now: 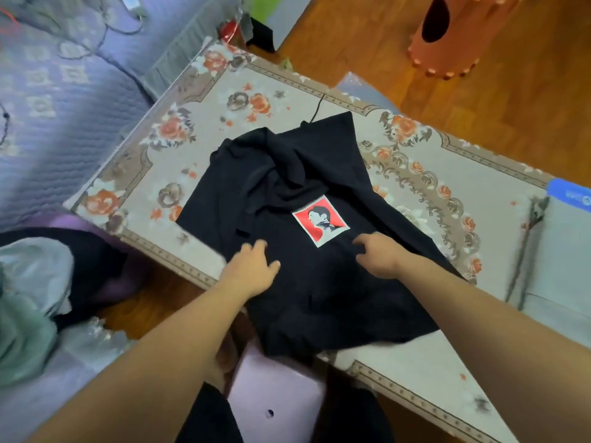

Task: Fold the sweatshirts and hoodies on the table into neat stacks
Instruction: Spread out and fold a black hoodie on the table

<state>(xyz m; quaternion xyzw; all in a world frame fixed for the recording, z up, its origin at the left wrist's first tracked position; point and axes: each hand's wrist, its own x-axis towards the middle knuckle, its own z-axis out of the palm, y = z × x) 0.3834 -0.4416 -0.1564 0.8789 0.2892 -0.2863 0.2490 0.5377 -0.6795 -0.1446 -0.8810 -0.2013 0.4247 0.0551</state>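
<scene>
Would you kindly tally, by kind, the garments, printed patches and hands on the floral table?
Black hoodie: 1
Red printed patch: 1
Hands on the hoodie: 2, left hand and right hand
Total: 4

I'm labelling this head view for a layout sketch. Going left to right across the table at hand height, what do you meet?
Left hand → red printed patch → right hand → floral tablecloth
</scene>
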